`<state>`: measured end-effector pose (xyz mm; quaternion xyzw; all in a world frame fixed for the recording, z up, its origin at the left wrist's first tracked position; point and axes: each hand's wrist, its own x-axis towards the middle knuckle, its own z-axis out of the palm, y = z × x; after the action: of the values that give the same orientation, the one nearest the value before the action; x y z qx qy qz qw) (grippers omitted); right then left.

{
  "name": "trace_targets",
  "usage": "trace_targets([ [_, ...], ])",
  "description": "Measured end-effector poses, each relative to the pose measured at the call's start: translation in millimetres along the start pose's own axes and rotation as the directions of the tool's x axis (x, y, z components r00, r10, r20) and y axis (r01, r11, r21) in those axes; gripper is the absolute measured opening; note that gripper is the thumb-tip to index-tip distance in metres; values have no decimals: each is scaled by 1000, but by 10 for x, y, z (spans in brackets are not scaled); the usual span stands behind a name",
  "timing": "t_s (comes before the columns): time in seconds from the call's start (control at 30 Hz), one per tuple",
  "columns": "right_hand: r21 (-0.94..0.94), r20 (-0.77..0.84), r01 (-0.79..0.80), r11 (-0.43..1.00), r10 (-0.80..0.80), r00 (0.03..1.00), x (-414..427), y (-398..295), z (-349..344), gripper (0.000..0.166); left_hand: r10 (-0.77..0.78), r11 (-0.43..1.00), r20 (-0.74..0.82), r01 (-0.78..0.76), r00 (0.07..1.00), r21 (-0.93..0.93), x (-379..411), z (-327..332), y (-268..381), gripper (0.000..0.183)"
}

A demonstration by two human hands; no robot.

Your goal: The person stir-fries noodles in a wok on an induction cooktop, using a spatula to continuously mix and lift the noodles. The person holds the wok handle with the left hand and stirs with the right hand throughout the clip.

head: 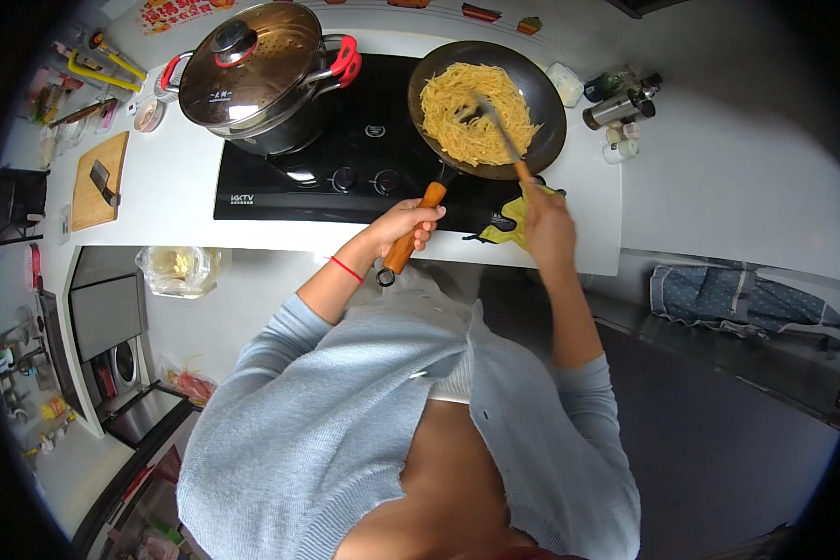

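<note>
My left hand [409,225] is closed around the wooden handle [400,253] of a dark wok [547,115]. The wok sits on the right side of a black glass cooktop [294,199]. Pale yellow shreds [486,73], perhaps potato, form a loose ring inside it. In my right hand [549,227] is a spatula [505,133] with a wooden handle and metal shaft; its head reaches into the middle of the shreds and is blurred. A yellow and black cloth or mitt [509,218] lies on the counter beside my right hand, partly hidden by it.
A large lidded pot [252,84] with red handles occupies the cooktop's left side. Farther left, a cleaver [102,182] rests on a wooden cutting board [87,206]. Bottles and jars [619,110] stand right of the wok. A plastic waste bag [178,269] hangs at the counter's front edge.
</note>
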<state>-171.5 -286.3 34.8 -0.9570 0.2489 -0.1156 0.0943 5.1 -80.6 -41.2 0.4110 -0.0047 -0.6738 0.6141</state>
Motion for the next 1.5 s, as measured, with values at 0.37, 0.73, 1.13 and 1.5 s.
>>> trace_targets([
  [0.37, 94, 30, -34, 995, 31, 999, -227, 8, -158, 42, -7, 1000, -16, 7, 1000, -13, -26, -18, -8, 25],
  [0.73, 252, -52, -55, 966, 70, 996, -282, 208, -254, 45, -105, 975, 44, 112, 993, -193, 0, 17, 65, 29],
  [1.13, 866, 24, -283, 411, 532, 847, -840, -321, -1002, 41, 55, 980, 105, -74, 993, 185, -704, 271, 464, 32],
  [1.5, 937, -31, -181, 300, 584, 811, -644, -478, -1255, 42, 99, 995, 145, -95, 985, -28, -206, 269, 174, 14],
])
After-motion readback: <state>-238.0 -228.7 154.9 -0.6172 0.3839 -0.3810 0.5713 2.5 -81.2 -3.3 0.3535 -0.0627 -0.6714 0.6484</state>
